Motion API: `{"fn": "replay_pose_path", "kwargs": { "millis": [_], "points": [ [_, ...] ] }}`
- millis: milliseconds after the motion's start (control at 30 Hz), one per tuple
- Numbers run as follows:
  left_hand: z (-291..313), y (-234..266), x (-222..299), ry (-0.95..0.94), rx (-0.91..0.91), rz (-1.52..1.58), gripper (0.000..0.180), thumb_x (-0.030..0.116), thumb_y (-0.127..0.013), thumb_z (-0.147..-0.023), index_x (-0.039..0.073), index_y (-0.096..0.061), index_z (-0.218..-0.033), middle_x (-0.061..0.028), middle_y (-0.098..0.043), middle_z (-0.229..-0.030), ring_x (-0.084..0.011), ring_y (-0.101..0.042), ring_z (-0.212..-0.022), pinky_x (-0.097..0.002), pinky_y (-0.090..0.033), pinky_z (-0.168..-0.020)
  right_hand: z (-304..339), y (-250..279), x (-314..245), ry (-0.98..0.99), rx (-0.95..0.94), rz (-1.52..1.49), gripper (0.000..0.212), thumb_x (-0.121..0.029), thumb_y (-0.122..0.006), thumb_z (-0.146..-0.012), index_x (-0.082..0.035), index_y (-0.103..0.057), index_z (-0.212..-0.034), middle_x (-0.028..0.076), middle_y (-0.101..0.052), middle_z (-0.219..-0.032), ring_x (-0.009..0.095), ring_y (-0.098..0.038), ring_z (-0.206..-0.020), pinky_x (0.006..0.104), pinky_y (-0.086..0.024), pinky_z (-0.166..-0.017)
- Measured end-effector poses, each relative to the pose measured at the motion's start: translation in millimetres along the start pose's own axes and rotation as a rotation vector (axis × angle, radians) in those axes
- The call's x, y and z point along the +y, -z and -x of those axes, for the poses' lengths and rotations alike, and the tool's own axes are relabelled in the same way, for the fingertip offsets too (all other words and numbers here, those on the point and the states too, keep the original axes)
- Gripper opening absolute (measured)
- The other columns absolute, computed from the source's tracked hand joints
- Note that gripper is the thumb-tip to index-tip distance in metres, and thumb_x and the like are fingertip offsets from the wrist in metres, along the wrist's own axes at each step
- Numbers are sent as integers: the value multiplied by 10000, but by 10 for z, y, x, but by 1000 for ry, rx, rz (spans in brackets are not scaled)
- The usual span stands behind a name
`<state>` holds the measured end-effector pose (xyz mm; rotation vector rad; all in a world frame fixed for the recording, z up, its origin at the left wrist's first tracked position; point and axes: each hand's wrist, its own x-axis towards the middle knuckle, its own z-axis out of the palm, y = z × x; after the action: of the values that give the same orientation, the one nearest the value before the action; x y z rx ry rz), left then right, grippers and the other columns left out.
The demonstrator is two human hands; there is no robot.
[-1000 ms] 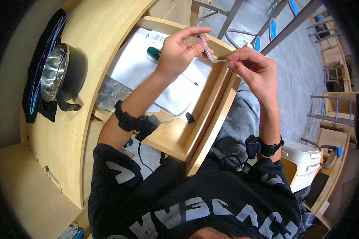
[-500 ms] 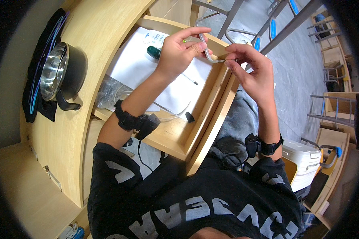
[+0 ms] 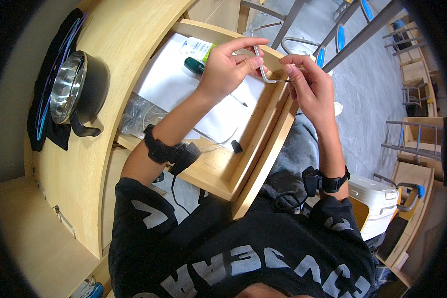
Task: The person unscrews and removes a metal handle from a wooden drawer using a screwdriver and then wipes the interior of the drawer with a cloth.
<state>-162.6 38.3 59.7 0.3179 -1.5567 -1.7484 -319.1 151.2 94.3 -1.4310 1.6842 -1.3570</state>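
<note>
Pale wood-grained bench (image 3: 129, 54) carries a black-sided, shiny-lined metal pot (image 3: 78, 88) near 10 o'clock. Above the open wooden drawer (image 3: 263, 161), toward 1 o'clock, sits a smooth, pale bent rod (image 3: 261, 64), its long arm running 11 to 5, its short end pointing to 3. Left hand (image 3: 228, 67) pinches the long arm; right hand (image 3: 310, 92) curls beside the short end, its grip unclear. Since the earlier frame, the left has shifted toward 4 o'clock, uncovering more green packet (image 3: 202, 49).
</note>
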Motion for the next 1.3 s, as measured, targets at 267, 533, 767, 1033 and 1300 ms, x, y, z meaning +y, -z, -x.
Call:
{"fn": "replay_pose_path", "kwargs": {
  "millis": [267, 533, 767, 1033, 1300],
  "points": [
    [-7, 14, 34, 21, 24, 26, 372, 60, -628, -874, -21, -551, -1229, -100, -589, -1016, -198, -655, -880, -282, -571, -758, 31, 19, 69, 67, -105, -100, 139, -15, -578, -850, 22, -609, -980, 39, -627, -730, 71, -588, -677, 225, -459, -588],
    [-15, 20, 68, 11, 6, 10, 369, 66, -628, -875, -16, -554, -1227, -89, -596, -1008, -183, -652, -877, -283, -575, -767, 36, 38, 55, -21, -101, -119, 76, -41, -587, -896, 35, -591, -901, 49, -633, -665, 86, -600, -612, 215, -466, -555],
    [-13, 12, 49, 27, -6, 42, 369, 72, -616, -884, -14, -544, -1236, -76, -598, -992, -171, -649, -859, -288, -577, -771, 52, 51, 47, -104, -84, -104, 155, -112, -615, -896, 21, -577, -827, 30, -586, -587, 64, -541, -521, 222, -414, -466],
    [-15, 32, 28, 76, -23, 101, 373, 55, -602, -889, -32, -528, -1244, -80, -596, -986, -180, -646, -842, -302, -575, -769, 48, 60, 90, -4, -115, -98, 133, -95, -595, -902, 15, -576, -830, 28, -597, -621, 67, -547, -565, 221, -426, -507],
    [-22, 58, 4, 208, -32, 201, 383, 47, -593, -889, -28, -516, -1257, -98, -578, -1011, -205, -638, -862, -334, -556, -812, 70, 41, 73, 91, -110, -49, 33, 4, -576, -881, 23, -575, -854, 39, -614, -659, 86, -569, -610, 238, -461, -561]
  ]
}}
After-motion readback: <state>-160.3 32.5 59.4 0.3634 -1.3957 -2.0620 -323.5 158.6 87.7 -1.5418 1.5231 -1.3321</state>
